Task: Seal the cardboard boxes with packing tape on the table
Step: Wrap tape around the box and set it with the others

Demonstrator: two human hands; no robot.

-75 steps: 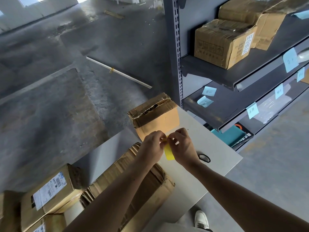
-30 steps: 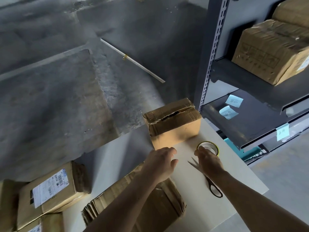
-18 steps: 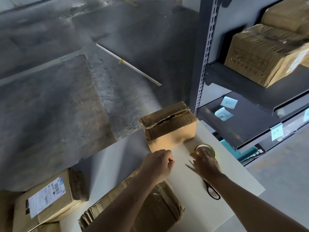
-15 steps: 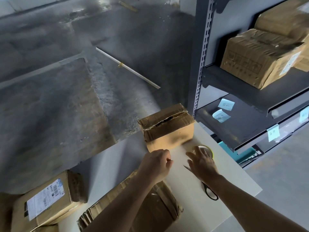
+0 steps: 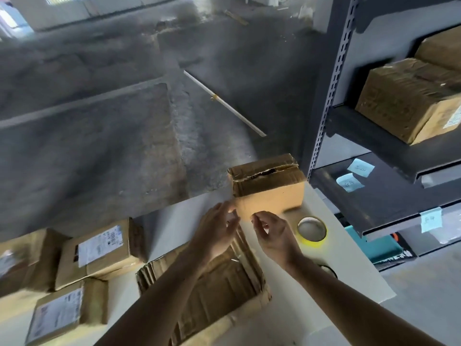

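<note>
- At the far edge of the white tabletop (image 5: 349, 283) stands the small cardboard box (image 5: 269, 193), its top flaps gaping along a ragged dark seam.
- We see the left hand (image 5: 217, 231) with relaxed fingers reaching toward the box's near left corner. The right hand (image 5: 272, 231) hovers just beside it, fingers curled, thumb and forefinger close together.
- The two hands are apart, and we cannot tell whether the right one pinches anything.
- The box's corrugated card looks creased and worn. We judge it light and soft at the edges, likely to dent under a hard squeeze. It is best held by its side walls, with the flaps pressed flat before taping.
- The yellow tape roll (image 5: 311, 229) lies flat on the tabletop just right of the right hand. We judge it a light, stiff ring, best gripped through its core. Its loose end should be thin, sticky and quick to fold on itself.
- A larger box (image 5: 224, 290), badly crumpled, lies under the forearms on the near side.
- A loop of the scissors (image 5: 329, 270) shows beside the right forearm. Labelled parcels (image 5: 99, 250) sit at the left, and a shelf rack (image 5: 374, 196) stands at the right.
</note>
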